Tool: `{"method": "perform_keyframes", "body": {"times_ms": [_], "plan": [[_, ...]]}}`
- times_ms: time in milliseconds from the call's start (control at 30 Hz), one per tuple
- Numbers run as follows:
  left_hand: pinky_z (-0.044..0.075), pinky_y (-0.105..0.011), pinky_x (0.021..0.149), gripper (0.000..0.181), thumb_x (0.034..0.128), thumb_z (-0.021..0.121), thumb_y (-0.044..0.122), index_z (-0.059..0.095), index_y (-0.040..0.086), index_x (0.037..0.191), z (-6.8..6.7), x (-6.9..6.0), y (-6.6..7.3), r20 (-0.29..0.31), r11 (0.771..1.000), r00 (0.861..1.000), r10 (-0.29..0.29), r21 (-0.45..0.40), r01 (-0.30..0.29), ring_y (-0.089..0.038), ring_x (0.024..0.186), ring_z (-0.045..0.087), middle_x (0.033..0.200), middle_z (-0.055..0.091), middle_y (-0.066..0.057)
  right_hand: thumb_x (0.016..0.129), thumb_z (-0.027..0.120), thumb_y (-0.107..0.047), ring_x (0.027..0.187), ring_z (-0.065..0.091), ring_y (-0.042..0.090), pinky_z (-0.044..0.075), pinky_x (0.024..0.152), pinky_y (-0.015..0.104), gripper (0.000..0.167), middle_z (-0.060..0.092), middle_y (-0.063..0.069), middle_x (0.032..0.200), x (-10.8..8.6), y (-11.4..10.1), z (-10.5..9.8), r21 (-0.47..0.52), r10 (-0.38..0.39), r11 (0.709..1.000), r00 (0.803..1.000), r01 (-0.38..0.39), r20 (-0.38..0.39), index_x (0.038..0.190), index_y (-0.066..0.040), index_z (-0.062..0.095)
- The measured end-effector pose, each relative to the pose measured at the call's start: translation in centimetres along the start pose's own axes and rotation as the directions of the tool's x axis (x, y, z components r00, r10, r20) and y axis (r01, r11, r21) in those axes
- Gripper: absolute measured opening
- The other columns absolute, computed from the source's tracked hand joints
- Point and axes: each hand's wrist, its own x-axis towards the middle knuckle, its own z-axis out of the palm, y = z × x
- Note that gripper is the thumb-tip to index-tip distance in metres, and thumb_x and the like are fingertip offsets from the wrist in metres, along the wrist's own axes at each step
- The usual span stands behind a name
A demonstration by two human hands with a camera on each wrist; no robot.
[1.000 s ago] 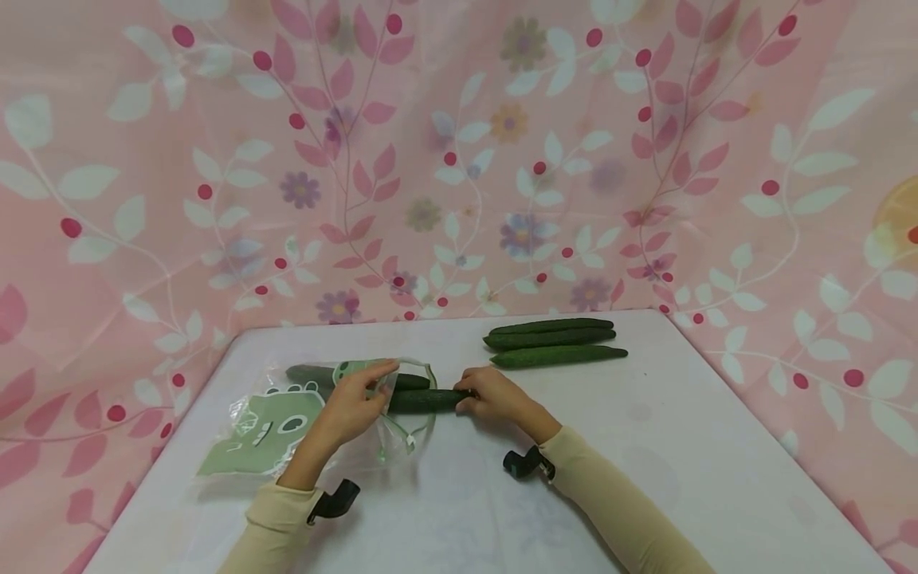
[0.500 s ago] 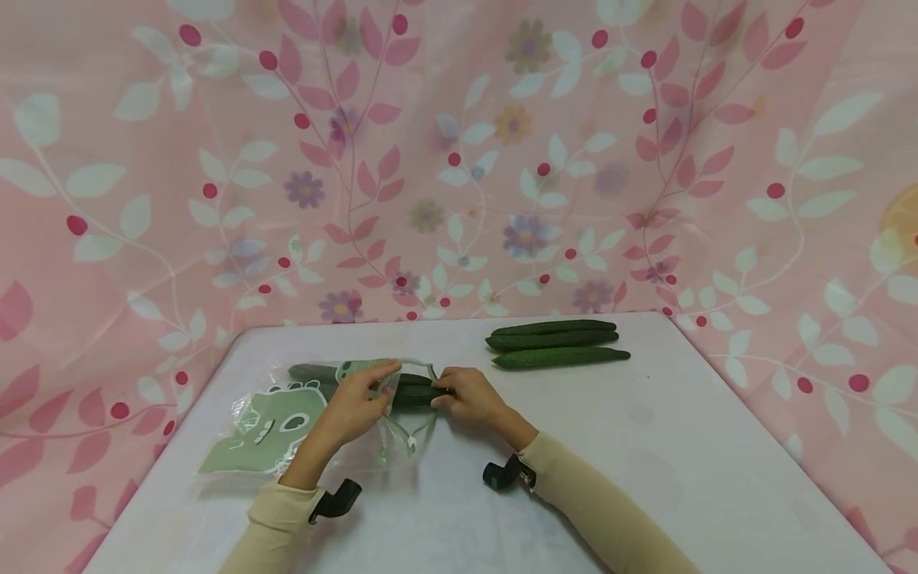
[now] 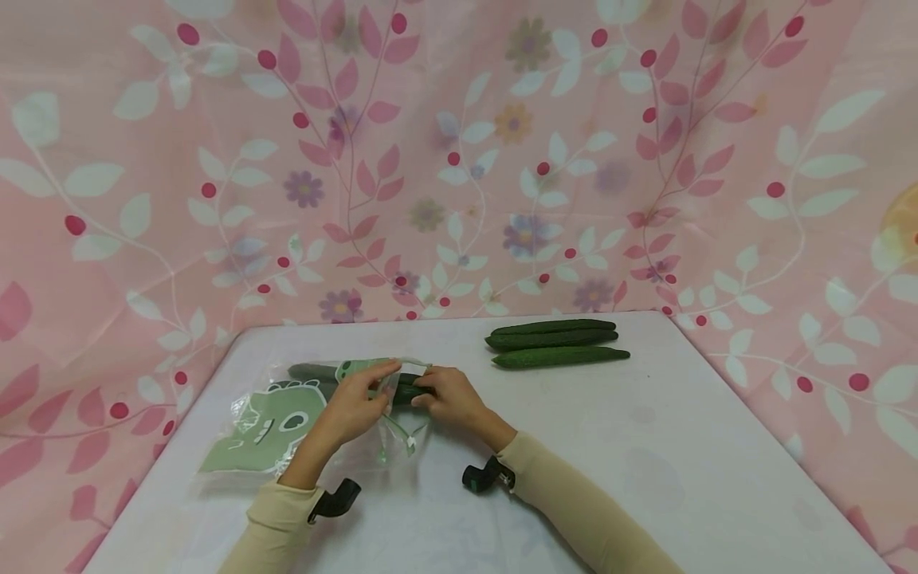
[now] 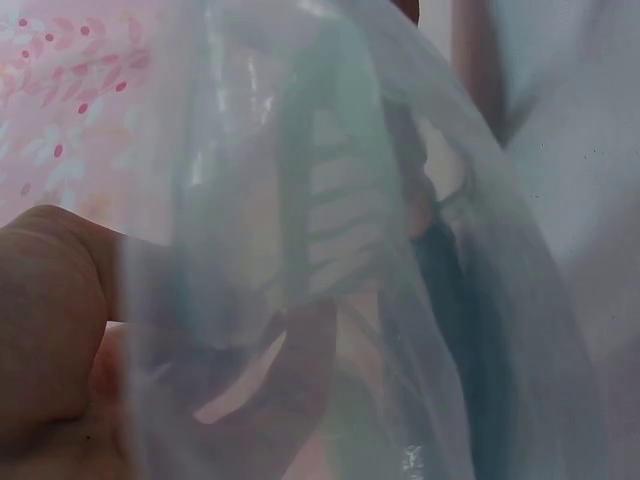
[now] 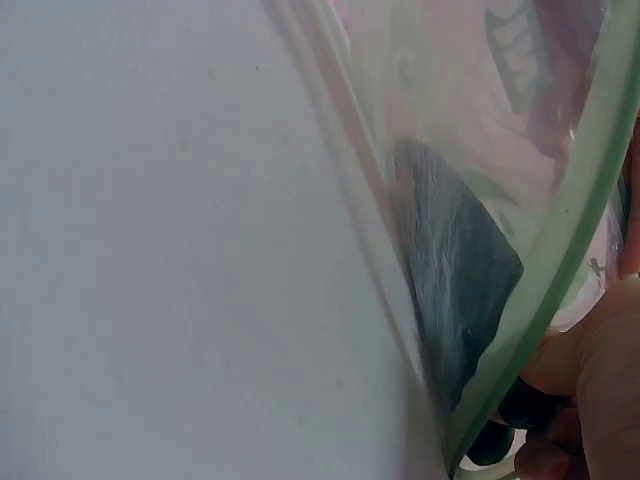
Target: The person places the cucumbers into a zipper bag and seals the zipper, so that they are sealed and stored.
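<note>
Clear plastic with a green cartoon creature print: a slider-zip bag [image 3: 267,434], laid on the white tabletop [image 3: 681,462], mouth towards the right, with a green zip strip [image 5: 562,250] and a pale slider [image 3: 411,442] at the rim. At the bag's mouth, left hand [image 3: 355,401] holding the upper film, fingers curved and partly behind the plastic in the left wrist view; cannot tell exactly where the fingertips meet it. At the right side of the same mouth, right hand [image 3: 446,395] grasping the right end of a dark green cucumber [image 3: 409,395], most of its length inside the bag. Alongside, also within the bag, a second cucumber [image 3: 311,372], greyed by the film, its right end at the mouth.

Well to the right of the bag and farther from the person, three loose cucumbers lying roughly parallel: a farthest one [image 3: 552,326], a middle one [image 3: 552,340] against it, and a brighter nearest one [image 3: 561,358] just beside. Nearer the person than the bag, beige sleeves [image 3: 588,502] and black wrist cameras [image 3: 335,501]. Beyond the bag, past the tabletop's far edge, a pink floral backdrop [image 3: 459,199].
</note>
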Motion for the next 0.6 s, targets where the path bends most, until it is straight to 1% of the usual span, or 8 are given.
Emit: {"method": "perform_keyframes", "body": {"times_ms": [100, 200, 267, 400, 533, 600], "plan": [[0.047, -0.031, 0.059, 0.048, 0.0997, 0.059, 0.0, 0.058, 0.0, 0.147, -0.02, -0.04, 0.08, 0.0, 1.0, 1.0, -0.006, -0.004, 0.006, -0.04, 0.12, 0.061, 0.154, 0.051, -0.016, 0.091, 0.081, -0.019, 0.08, 0.062, 0.01, 0.05, 0.074, 0.025, 0.021, 0.072, 0.004, 0.094, 0.1, -0.02, 0.34, 0.021, 0.028, 0.999, 1.0, -0.028, -0.007, 0.106, -0.004, 0.081], [0.047, -0.031, 0.059, 0.048, 0.1002, 0.059, 0.0, 0.057, 0.0, 0.148, -0.02, -0.05, 0.09, 0.007, 1.0, 1.0, -0.006, -0.01, 0.006, -0.04, 0.119, 0.061, 0.154, 0.05, -0.016, 0.087, 0.085, -0.02, 0.076, 0.06, 0.008, 0.049, 0.071, 0.023, 0.022, 0.071, 0.002, 0.09, 0.08, 0.1, 0.55, 0.055, 0.096, 0.994, 0.995, -0.094, -0.037, 0.102, -0.005, 0.081], [0.047, -0.031, 0.06, 0.048, 0.1008, 0.059, 0.0, 0.056, -0.001, 0.148, -0.04, -0.06, 0.08, 0.012, 1.0, 1.0, -0.003, -0.014, 0.003, -0.041, 0.119, 0.061, 0.155, 0.049, -0.017, 0.084, 0.089, -0.021, 0.073, 0.057, 0.007, 0.048, 0.069, 0.024, 0.022, 0.069, 0.0, 0.085, 0.03, 0.21, 0.6, 0.065, 0.142, 0.988, 0.989, -0.138, -0.051, 0.096, -0.006, 0.08], [0.047, -0.032, 0.061, 0.047, 0.1014, 0.059, 0.001, 0.056, -0.001, 0.148, -0.11, -0.09, 0.02, 0.016, 1.0, 1.0, 0.002, -0.012, -0.002, -0.044, 0.122, 0.059, 0.155, 0.048, -0.018, 0.08, 0.092, -0.028, 0.069, 0.052, 0.009, 0.045, 0.064, 0.026, 0.029, 0.06, -0.002, 0.078, -0.13, 0.35, 0.58, 0.029, 0.21, 0.977, 0.977, -0.209, -0.034, 0.085, -0.008, 0.071], [0.048, -0.033, 0.062, 0.046, 0.1013, 0.059, 0.001, 0.057, 0.0, 0.148, -0.1, -0.09, -0.1, 0.018, 1.0, 1.0, 0.009, -0.001, -0.009, -0.045, 0.122, 0.058, 0.155, 0.048, -0.017, 0.078, 0.093, -0.035, 0.067, 0.048, 0.011, 0.042, 0.061, 0.028, 0.038, 0.053, -0.003, 0.074, -0.26, 0.35, 0.56, -0.011, 0.268, 0.963, 0.963, -0.268, -0.021, 0.084, -0.009, 0.065], [0.048, -0.033, 0.062, 0.047, 0.1012, 0.059, 0.002, 0.057, 0.0, 0.148, -0.08, -0.07, -0.14, 0.02, 1.0, 1.0, 0.008, -0.001, -0.008, -0.045, 0.123, 0.058, 0.156, 0.048, -0.018, 0.078, 0.093, -0.033, 0.067, 0.049, 0.012, 0.042, 0.062, 0.028, 0.039, 0.054, -0.002, 0.074, -0.29, 0.26, 0.5, -0.006, 0.288, 0.957, 0.957, -0.289, -0.02, 0.086, -0.007, 0.065]]}}
